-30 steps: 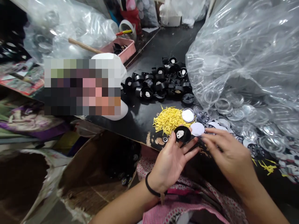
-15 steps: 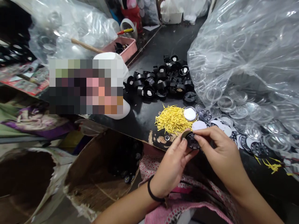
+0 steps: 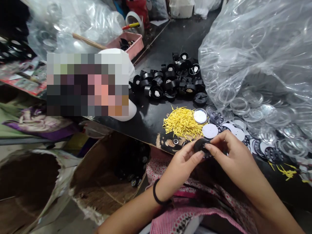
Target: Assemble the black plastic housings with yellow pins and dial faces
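Above the near edge of the bench, my left hand [image 3: 185, 160] is closed round a small black round case [image 3: 200, 145], thumb on its near side. The fingers of my right hand [image 3: 225, 150] pinch the far right side of the same case. Part of a printed dial shows at its lower rim; fingers cover the rest. Just beyond the hands lie a heap of thin yellow pointers [image 3: 181, 122] and a white paper disc [image 3: 210, 131]. Black printed dial discs [image 3: 273, 154] overlap to the right.
Black round cases [image 3: 168, 83] are piled mid-bench. Clear plastic lids [image 3: 240, 105] spill from a large clear bag [image 3: 258, 48] on the right. A pink tray [image 3: 134, 44] stands farther back. Below the edge sits a brown bin [image 3: 92, 185]. A blurred-out person is at the left.
The case has turned between my fingers, so its printed face shows less and its black side more. Both hands sit slightly lower and farther right in view.
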{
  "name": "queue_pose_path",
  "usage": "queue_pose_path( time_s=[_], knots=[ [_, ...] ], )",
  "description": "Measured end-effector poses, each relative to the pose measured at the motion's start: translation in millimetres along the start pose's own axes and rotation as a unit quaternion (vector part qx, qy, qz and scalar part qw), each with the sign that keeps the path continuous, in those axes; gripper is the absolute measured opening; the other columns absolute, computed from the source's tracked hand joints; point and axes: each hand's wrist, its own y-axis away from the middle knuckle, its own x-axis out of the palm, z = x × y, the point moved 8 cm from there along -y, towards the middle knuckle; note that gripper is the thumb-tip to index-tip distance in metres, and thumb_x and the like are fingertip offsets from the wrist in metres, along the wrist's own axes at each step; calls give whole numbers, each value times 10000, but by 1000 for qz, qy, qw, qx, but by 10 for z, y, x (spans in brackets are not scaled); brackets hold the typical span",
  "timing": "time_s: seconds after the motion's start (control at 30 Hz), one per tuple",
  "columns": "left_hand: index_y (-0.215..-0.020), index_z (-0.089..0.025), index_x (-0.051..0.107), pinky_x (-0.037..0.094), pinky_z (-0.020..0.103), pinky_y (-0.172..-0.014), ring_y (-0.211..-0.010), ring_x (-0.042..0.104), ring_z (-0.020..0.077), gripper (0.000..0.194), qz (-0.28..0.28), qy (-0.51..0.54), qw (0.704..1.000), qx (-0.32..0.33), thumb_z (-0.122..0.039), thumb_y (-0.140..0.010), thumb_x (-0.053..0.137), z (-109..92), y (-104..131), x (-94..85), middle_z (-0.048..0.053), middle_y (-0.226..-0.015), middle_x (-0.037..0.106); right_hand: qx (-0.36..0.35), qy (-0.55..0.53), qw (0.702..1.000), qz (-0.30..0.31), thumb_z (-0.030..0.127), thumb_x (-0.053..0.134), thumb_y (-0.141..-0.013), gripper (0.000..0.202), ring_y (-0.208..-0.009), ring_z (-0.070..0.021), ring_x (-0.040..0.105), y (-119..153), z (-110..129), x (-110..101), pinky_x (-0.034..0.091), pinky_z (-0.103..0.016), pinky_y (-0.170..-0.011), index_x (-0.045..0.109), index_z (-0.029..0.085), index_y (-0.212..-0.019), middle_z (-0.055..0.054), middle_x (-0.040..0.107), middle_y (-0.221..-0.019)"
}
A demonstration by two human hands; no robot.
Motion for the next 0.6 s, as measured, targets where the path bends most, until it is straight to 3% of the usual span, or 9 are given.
queue_pose_path(
  time_s=[0.17,0.3,0.43,0.5,0.6],
  knots=[
    [-1162,-211,651,485,334,-984,-1116,631,218,332,0,-70,997,-16,-220,-830,665,85,33,-39,55,-1176,702,27,-52,998,29,415,569,-871,204,-720,-138,612,202,-159,100,478,-247,-615,559,221,-932,-7,638,-836],
    [-1128,-209,667,495,316,-966,-1069,647,203,312,-18,-108,994,-15,-193,-816,666,52,110,-158,47,-1138,717,-38,-15,998,40,360,543,-914,139,-776,-131,599,280,-87,76,462,-251,-681,594,236,-950,3,631,-871],
    [-1141,-216,658,515,340,-959,-1084,644,215,319,-95,-29,995,2,-261,-827,679,-6,183,-408,49,-1146,709,-127,160,978,40,240,489,-946,159,-934,-195,576,81,80,115,391,-350,-814,637,243,-1002,-15,650,-968],
    [-1108,-208,661,529,361,-948,-1067,651,221,298,-131,19,991,14,-279,-820,689,-36,205,-498,52,-1124,709,-138,252,956,63,205,504,-929,158,-926,-230,571,-59,130,253,351,-380,-801,646,222,-997,-30,660,-941],
    [-1057,-182,664,532,387,-957,-1086,651,244,287,-178,67,981,29,-285,-794,708,-91,216,-559,71,-1109,711,-133,287,945,79,237,509,-928,148,-889,-253,574,-210,213,467,328,-394,-785,641,172,-907,-75,658,-893]
  ],
)
